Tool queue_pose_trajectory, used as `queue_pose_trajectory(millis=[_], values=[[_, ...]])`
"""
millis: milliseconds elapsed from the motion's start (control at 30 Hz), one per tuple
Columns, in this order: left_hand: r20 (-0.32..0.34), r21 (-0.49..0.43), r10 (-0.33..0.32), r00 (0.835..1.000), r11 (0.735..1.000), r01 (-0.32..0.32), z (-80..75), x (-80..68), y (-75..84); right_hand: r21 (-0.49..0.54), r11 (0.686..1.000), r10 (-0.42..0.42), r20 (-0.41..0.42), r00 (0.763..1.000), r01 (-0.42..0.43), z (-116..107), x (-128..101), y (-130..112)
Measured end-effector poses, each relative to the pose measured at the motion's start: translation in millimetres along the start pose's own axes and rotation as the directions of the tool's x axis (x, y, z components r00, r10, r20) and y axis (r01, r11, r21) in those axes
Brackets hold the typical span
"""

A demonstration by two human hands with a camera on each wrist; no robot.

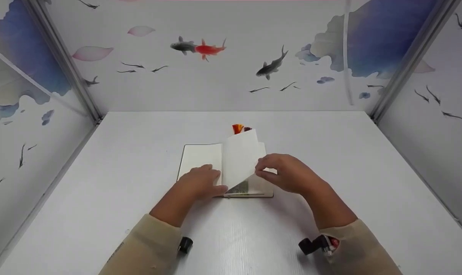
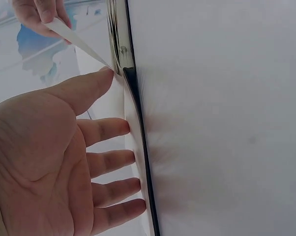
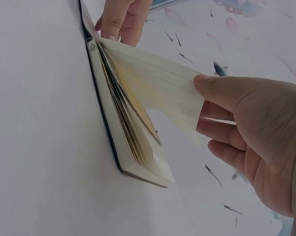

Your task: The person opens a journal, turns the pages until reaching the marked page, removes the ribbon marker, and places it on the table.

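An open notebook [image 1: 200, 156] with cream pages lies flat in the middle of the white table [image 1: 330, 152]. My left hand [image 1: 212, 173] presses its straight fingers down on the left page near the spine. In the left wrist view that hand [image 2: 116, 147] lies flat against the page beside the notebook's dark cover edge [image 2: 138, 123]. My right hand [image 1: 260, 172] pinches the edge of one page [image 1: 240, 158] and holds it lifted and curved over the right half. The right wrist view shows the thumb and fingers [image 3: 212, 83] pinching this page [image 3: 153, 83] above the fanned block of pages [image 3: 123, 142].
A small orange and red object [image 1: 238, 128] shows just behind the notebook's far edge, mostly hidden by the lifted page. Walls printed with fish and petals [image 1: 200, 47] close in the table on the left, back and right. Black wrist cameras [image 1: 313, 244] sit at my cuffs.
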State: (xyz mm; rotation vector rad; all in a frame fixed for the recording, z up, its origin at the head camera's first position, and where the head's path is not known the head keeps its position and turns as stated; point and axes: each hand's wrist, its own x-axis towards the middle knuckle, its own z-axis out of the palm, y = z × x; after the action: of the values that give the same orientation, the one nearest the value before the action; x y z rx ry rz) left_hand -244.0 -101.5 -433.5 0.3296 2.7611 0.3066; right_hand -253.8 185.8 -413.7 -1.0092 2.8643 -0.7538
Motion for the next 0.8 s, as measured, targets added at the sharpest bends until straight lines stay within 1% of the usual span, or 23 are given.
queue_pose_trajectory(millis=[233,333,467,633,800], values=[[0.034,-0.043,-0.007,0.999,0.999,0.008,-1.4,1.0,-3.5,-0.072,0.997,-0.033,-0.071,0.997,0.028,5,2,-5],[0.032,-0.05,-0.002,0.999,0.999,0.003,-1.5,0.7,-3.8,-0.087,0.996,-0.045,-0.109,0.993,0.036,7,3,-7],[0.016,-0.035,0.014,1.0,0.999,-0.014,-0.6,-0.2,-3.9,-0.108,0.992,-0.075,-0.159,0.984,0.059,9,3,-11],[-0.024,-0.023,0.034,0.999,0.999,-0.035,1.5,-0.9,-3.1,-0.149,0.981,-0.155,-0.229,0.961,0.123,11,4,-16],[-0.062,-0.007,0.042,0.997,0.999,-0.042,3.5,0.0,-1.8,-0.185,0.96,-0.256,-0.28,0.925,0.21,13,5,-19]])
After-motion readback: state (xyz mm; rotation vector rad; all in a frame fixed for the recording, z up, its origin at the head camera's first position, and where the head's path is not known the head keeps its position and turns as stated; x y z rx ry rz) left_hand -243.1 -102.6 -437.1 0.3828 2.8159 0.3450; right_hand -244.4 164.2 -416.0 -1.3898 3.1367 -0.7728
